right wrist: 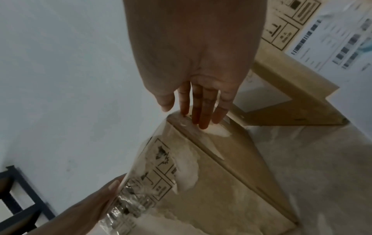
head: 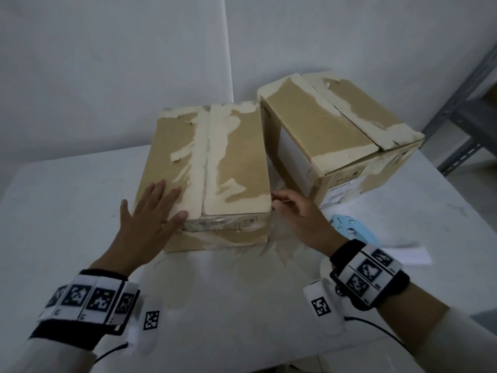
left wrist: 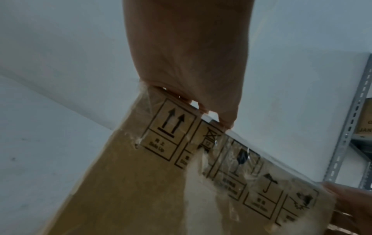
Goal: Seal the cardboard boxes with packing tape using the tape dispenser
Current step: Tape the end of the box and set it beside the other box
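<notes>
Left hand (head: 150,214) lies flat on the top of the near cardboard box (head: 236,168), fingers straight and spread, palm over the box's near left corner, thumb out past the left edge. In the left wrist view the fingertips (left wrist: 227,122) press down over the top edge, right above the printed handling symbols (left wrist: 171,132) on the front face, which sit under wrinkled clear packing tape (left wrist: 237,160). Right hand (head: 298,211) is at the box's near right corner, fingers straight and held close together, tips touching the upper edge of the right side; the right wrist view shows those fingers (right wrist: 203,111) laid on the corner, and whether they pinch a tape end there I cannot tell. The box top shows pale torn patches along its centre seam (head: 204,162). Just right of this box, touching it at the far corner, stands the second cardboard box (head: 338,125), turned at an angle, its flaps closed, with a white label (head: 338,195) on its near face. The tape dispenser (head: 355,227), light blue, lies on the white table (head: 80,211) to the right of the near box, just beyond the right wrist, with neither hand on it. A white sheet of paper (head: 414,254) lies beside it. Grey metal shelving (head: 468,109) stands beyond the second box.
</notes>
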Available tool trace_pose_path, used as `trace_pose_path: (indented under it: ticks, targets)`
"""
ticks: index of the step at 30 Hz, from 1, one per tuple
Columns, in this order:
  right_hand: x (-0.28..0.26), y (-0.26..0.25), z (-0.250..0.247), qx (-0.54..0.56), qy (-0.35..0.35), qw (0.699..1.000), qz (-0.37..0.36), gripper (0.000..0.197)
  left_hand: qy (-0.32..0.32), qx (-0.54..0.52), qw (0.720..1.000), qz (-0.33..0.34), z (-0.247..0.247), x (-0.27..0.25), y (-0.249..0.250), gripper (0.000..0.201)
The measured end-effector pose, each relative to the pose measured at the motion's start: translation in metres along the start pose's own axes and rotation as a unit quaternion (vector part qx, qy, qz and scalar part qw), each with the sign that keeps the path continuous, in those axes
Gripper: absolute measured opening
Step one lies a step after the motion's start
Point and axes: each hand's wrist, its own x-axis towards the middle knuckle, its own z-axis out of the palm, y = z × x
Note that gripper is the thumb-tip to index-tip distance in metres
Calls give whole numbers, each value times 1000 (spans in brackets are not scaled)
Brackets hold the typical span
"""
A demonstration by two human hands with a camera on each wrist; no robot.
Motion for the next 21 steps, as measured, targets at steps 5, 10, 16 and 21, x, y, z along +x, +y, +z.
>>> trace_pose_path:
  ticks: [5, 10, 16, 21]
  targets:
    - [0, 4, 4, 16, 24, 999, 15, 11, 23, 10, 1000, 7, 3, -1, 2, 93]
    - [1, 3, -1, 82, -3, 994, 78, 17, 12, -1, 1000, 1, 3, 0, 0, 93]
    - [10, -3, -8, 55, -56, 992, 101, 17, 9, -19, 1000, 10, 0, -1, 1, 94]
    - [12, -8, -10, 33, -88, 988, 119, 21, -2, -25, 1000, 15, -2, -2, -2, 93]
